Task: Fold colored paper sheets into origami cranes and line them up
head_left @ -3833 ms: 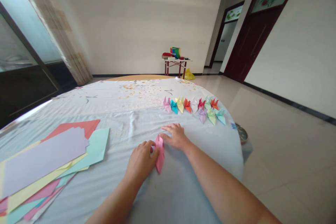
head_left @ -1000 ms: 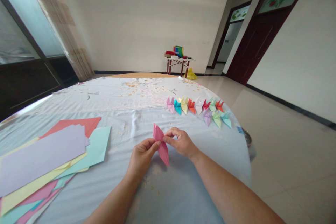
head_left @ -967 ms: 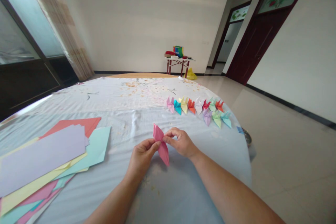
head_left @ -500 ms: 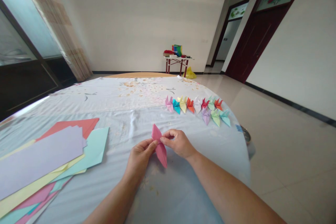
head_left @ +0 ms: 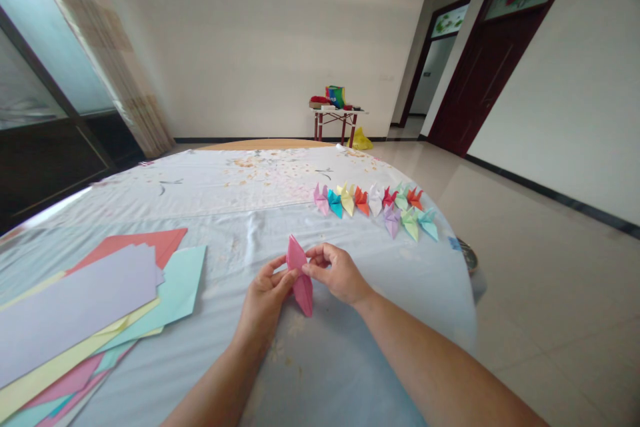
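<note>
My left hand (head_left: 265, 289) and right hand (head_left: 337, 275) each pinch a slim, pointed piece of folded bright-pink paper (head_left: 303, 295), tilted above the near middle of a pale, flower-printed tablecloth (head_left: 240, 227). I seem to be working the folds at its waist; another crease would call for a firm left hold and delicate right fingertips. Loose coloured paper sheets (head_left: 100, 303) overlap at left; small multicoloured paper birds (head_left: 375, 201) stand far right. Beyond, a yellow plastic bag (head_left: 362, 139) rests on the floor, contents hidden.
</note>
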`<state>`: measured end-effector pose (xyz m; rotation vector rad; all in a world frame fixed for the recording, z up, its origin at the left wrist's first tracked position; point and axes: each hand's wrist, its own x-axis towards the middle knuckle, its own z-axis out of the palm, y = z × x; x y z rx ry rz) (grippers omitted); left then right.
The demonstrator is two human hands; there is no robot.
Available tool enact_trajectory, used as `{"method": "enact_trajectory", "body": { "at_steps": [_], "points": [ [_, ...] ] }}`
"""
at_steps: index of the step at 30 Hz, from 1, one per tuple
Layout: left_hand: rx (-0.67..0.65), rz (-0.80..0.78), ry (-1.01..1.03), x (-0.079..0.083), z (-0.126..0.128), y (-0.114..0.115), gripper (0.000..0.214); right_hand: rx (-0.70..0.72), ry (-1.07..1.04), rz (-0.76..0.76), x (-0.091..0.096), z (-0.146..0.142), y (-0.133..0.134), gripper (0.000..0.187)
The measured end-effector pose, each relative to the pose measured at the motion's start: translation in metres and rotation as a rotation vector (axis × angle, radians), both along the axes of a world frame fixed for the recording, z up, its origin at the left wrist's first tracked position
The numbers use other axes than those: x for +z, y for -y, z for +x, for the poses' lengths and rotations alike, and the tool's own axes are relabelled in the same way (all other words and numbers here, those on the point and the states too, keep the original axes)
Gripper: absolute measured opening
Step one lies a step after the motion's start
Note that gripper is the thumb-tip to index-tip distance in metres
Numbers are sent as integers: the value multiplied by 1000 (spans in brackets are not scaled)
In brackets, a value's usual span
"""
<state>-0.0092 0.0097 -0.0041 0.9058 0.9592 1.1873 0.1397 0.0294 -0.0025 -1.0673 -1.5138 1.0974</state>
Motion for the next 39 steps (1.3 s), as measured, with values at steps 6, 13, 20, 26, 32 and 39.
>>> {"method": "enact_trajectory", "body": {
  "at_steps": [6, 13, 20, 26, 32, 39],
  "points": [
    [9, -52, 50, 2, 1, 0, 44, 12, 18, -7, 3, 1, 0, 26],
    [3, -54, 76, 4, 2, 0, 36, -89, 149, 128, 3, 2, 2, 31],
    [-8, -80, 65, 8, 3, 2, 34, 52, 15, -90, 3, 5, 0, 21],
    [-46, -103, 50, 8, 1, 1, 34, 72, -111, -179, 3, 6, -2, 24],
    [-38, -66, -25, -1, -2, -1, 32, 67, -57, -190, 5, 5, -1, 20],
    [-1, -51, -1, -6, -1, -2, 31, 64, -55, -185, 6, 4, 0, 21]
  ]
}}
